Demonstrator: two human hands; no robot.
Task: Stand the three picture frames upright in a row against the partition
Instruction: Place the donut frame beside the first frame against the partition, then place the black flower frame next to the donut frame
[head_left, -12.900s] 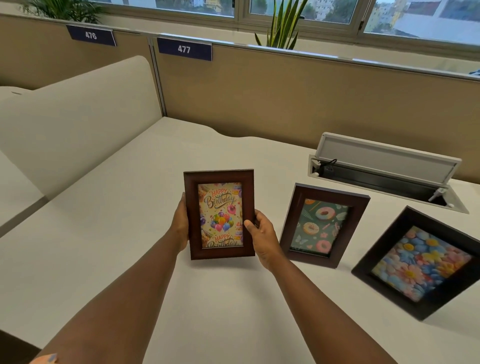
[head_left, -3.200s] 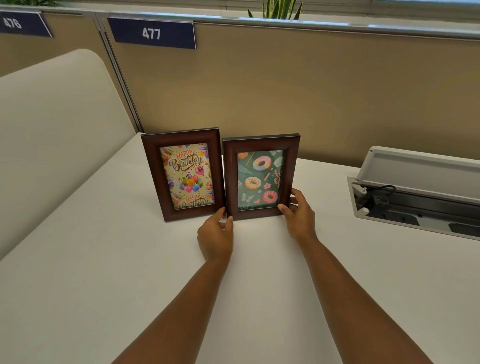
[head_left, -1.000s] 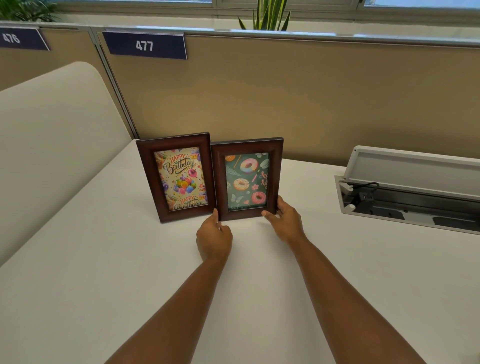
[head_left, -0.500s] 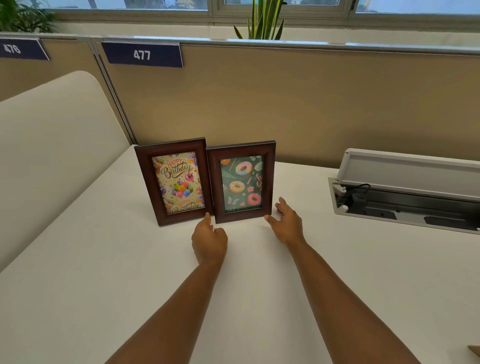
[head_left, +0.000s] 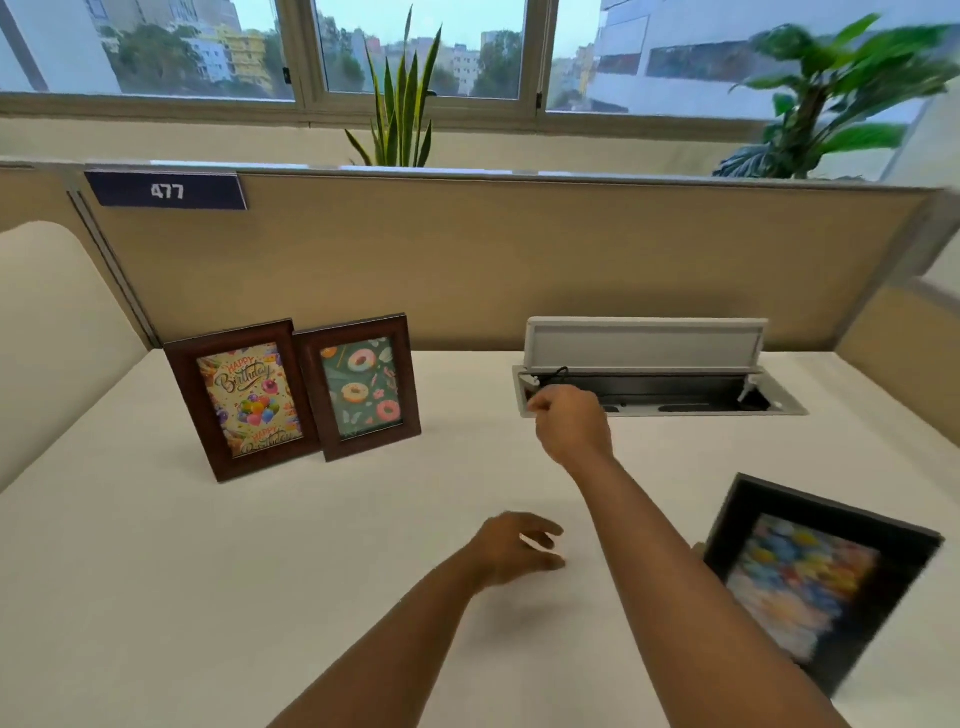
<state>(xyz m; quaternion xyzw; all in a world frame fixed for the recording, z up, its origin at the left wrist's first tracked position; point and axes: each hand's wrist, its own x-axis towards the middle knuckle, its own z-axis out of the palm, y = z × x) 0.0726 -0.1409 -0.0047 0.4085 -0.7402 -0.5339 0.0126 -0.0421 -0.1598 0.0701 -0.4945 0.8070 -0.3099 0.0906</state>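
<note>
Two brown wooden frames, birthday and doughnut, are standing by the tan partition; the black flower frame is lying flat. Left hand open, right hand loosely curled, both holding nothing.

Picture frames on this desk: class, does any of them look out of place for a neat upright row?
Yes. The black flower frame lies flat near the desk's right front, far from the birthday frame and doughnut frame, which stand side by side near the partition.

The birthday frame and donut frame are stood upright, touching; the black flower frame is laid flat, well apart.
</note>
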